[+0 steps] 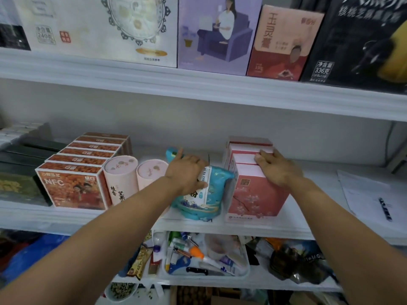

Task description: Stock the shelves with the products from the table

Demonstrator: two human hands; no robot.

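Note:
On the middle white shelf (66, 219) stands a blue-and-white pouch (202, 199), with another blue pouch (172, 153) behind it. My left hand (187, 170) lies on top of the front pouch, fingers wrapped over its upper edge and forefinger reaching to the rear pouch. To the right is a row of pink boxes (255, 190) with blossom print. My right hand (277, 166) rests flat on the top of the front boxes, fingers spread, not closed around any box.
Left of the pouches stand two pink cylinder tins (120, 179) and a row of orange NFC boxes (72, 186). Papers (370, 194) lie at the shelf's right. The upper shelf holds large gift boxes (215, 34). Below, a clear tray (204, 276) holds several small items.

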